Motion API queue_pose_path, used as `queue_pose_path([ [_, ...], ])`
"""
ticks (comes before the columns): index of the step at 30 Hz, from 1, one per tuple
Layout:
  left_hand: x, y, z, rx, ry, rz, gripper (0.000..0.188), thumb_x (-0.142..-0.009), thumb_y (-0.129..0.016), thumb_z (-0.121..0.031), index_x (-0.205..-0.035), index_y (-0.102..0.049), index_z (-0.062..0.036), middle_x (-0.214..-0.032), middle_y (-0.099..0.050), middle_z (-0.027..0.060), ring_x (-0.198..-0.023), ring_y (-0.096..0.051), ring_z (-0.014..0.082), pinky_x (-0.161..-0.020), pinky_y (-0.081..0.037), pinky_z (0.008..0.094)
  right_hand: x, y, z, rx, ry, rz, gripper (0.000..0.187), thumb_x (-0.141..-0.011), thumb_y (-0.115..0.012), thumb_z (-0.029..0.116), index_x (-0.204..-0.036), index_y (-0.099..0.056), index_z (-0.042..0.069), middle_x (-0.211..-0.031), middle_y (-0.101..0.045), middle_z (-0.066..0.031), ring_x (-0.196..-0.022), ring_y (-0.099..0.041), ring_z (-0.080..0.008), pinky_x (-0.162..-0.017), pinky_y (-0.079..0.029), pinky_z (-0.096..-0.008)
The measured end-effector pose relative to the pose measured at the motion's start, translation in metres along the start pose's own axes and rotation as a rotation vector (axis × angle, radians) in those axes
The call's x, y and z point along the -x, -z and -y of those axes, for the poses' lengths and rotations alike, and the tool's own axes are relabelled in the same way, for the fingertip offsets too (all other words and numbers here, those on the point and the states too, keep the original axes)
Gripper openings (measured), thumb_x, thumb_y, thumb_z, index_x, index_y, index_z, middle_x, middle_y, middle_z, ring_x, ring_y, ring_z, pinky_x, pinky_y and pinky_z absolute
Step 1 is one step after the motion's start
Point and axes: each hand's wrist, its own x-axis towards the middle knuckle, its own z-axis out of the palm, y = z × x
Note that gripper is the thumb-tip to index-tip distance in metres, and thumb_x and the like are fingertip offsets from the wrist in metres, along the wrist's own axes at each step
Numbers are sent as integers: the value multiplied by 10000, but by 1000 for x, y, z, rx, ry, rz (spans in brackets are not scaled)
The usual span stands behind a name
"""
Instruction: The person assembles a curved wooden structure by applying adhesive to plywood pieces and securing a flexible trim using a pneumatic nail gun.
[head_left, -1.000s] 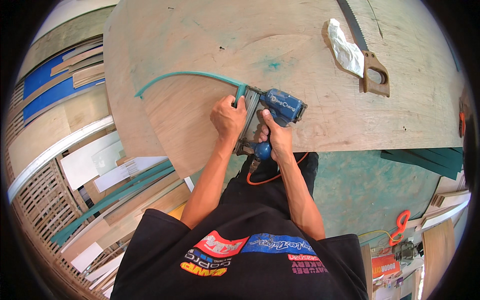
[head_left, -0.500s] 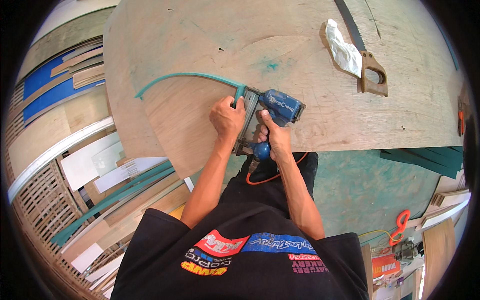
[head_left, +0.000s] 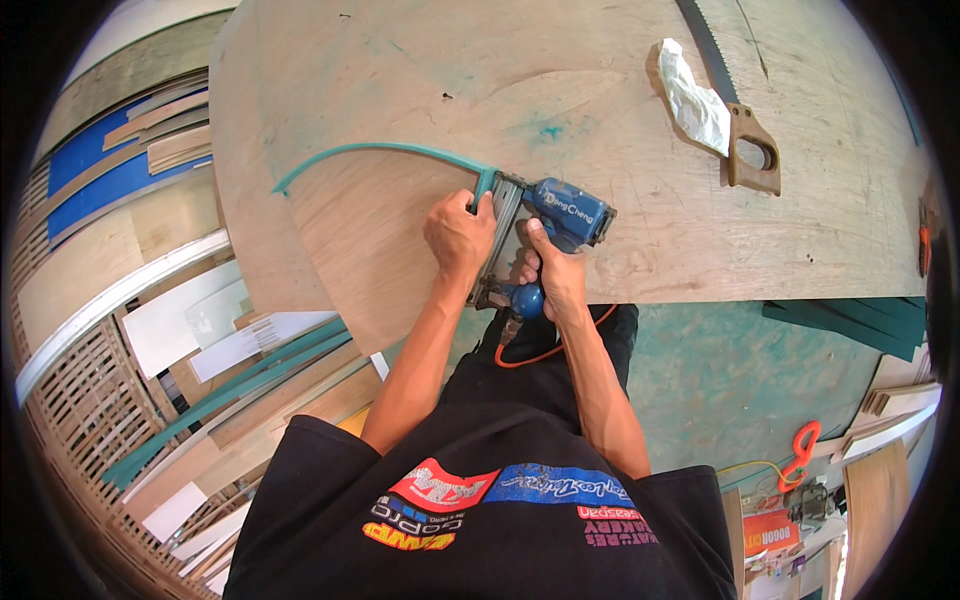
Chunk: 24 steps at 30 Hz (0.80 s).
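My right hand [head_left: 556, 272] is wrapped round the handle of a blue pneumatic nail gun [head_left: 572, 208], which lies sideways over the front edge of the wooden worktable [head_left: 400, 60]. Its nose touches the corner of a teal wooden frame [head_left: 390, 150], made of a long curved strip and a short end piece. My left hand [head_left: 461, 236] pinches that short end piece beside the gun's magazine. From the gun's lower end an orange air hose [head_left: 530, 362] runs past my lap. The exact contact point at the nose is partly hidden.
A handsaw [head_left: 752, 150] lies at the right of the table beside a crumpled white cloth or paper [head_left: 694, 100]. A small dark screw or nail [head_left: 447, 96] lies farther back. Wood strips [head_left: 250, 400] fill the left side. Teal boards [head_left: 850, 320] sit under the right table edge.
Both hands, the nail gun and the teal frame hold nearly the same pose. The whole view has shifted very slightly.
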Motion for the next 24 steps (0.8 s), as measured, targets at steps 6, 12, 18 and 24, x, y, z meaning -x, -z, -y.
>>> queue_pose_path([
  [6, -4, 6, -10, -42, 85, 87, 331, -830, -758, -237, -652, -583, -20, -691, -629, 184, -659, -608, 405, -602, -446, 501, 0, 2, -5, -21, 27, 7, 262, -942, -743, 279, -919, -622, 47, -593, -492, 10, -468, -470, -117, -450, -412, -287],
  [12, 3, 4, 1, 6, 18, -17, 304, -836, -767, -261, -699, -633, -24, -711, -638, 168, -663, -623, 383, -611, -464, 463, 11, 9, 0, -51, 47, 63, 321, -943, -739, 315, -1008, -632, 20, -594, -483, 7, -471, -475, -117, -454, -411, -279],
  [18, 18, 16, 20, 238, -127, -49, 210, -906, -727, -220, -888, -729, -11, -845, -706, 172, -792, -690, 367, -695, -529, 412, 4, 13, -4, 37, 39, 118, 378, -970, -688, 395, -1076, -633, 36, -595, -463, 11, -486, -453, -104, -490, -416, -270],
  [24, 28, 25, 25, 359, -62, 42, 296, -984, -659, -254, -978, -732, 33, -958, -734, 202, -878, -714, 368, -763, -550, 376, 5, 2, -3, -25, 75, 109, 298, -953, -727, 287, -998, -652, 2, -602, -492, -1, -470, -462, -112, -446, -396, -273],
])
